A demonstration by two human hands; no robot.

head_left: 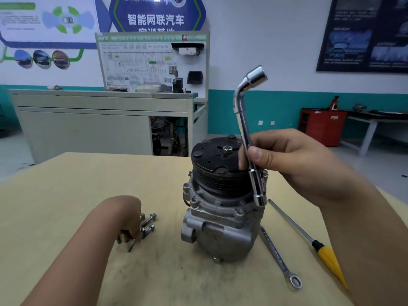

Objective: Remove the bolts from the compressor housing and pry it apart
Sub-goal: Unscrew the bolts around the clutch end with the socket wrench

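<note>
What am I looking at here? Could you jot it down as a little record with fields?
compressor: upright on the table, pulley on top
right hand: grips a bent socket wrench, held above the compressor
left hand: down at the loose bolts; grip unclear
lying right of compressor: spanner, screwdriver

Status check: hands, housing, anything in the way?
Right hand grips socket wrench, lower end at compressor housing flange. Left hand down among loose bolts, grip unclear. Spanner and screwdriver lie beside housing, right.
</note>
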